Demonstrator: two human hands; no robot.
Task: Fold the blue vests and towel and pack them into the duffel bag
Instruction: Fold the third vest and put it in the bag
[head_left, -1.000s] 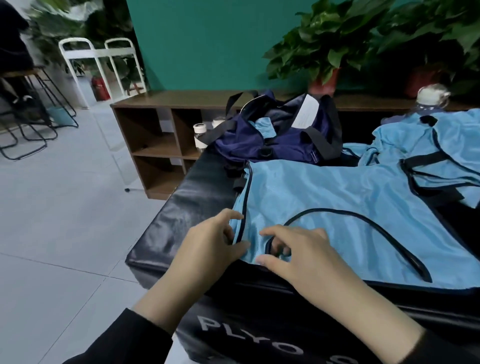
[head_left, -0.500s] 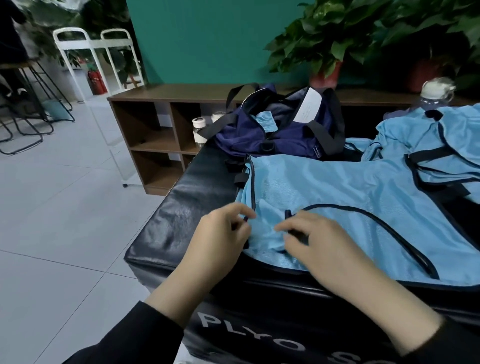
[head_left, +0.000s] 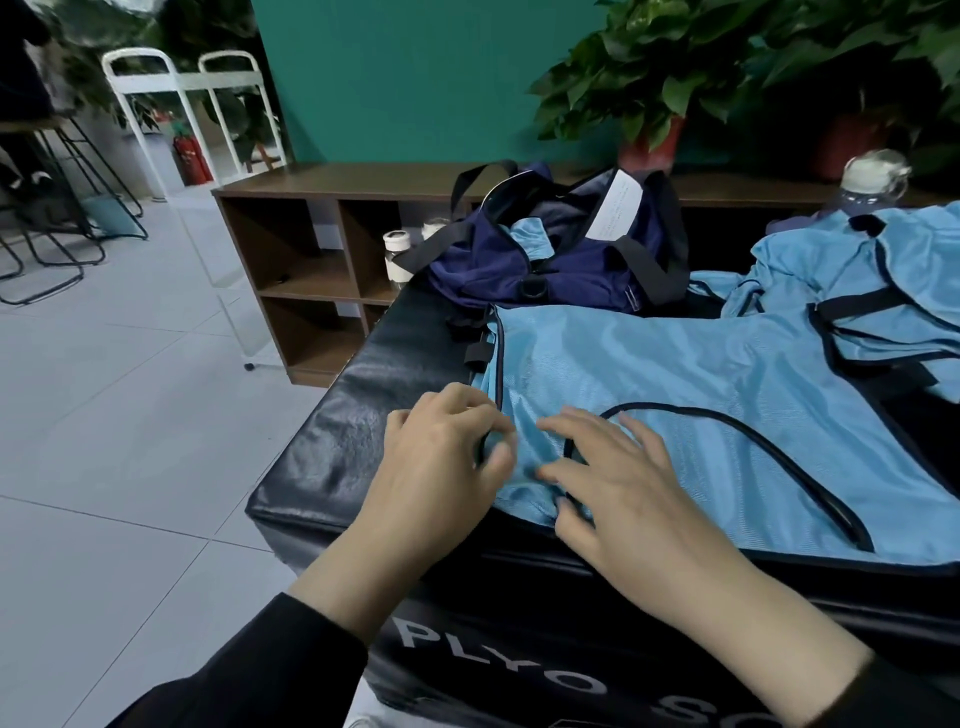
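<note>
A light blue vest (head_left: 675, 395) with black trim lies spread flat on the black padded box (head_left: 358, 426). My left hand (head_left: 441, 467) pinches the vest's near left corner at its black edge. My right hand (head_left: 618, 483) rests beside it on the same corner, fingers spread over the black strap loop. The navy duffel bag (head_left: 545, 260) stands open at the far end of the box, with a bit of blue cloth showing inside. More blue vests (head_left: 857, 291) lie heaped at the right.
A brown cubby shelf (head_left: 311, 244) stands behind the box, with white-capped jars (head_left: 397, 254) in one cubby. Potted plants (head_left: 639, 88) sit on top. A clear bottle (head_left: 872, 176) stands behind the heap. Grey tiled floor (head_left: 104, 415) lies to the left, with chairs far left.
Both hands have shifted slightly forward on the vest's corner. My left thumb and fingers have closed on the black edge, bunching the cloth between the hands.
</note>
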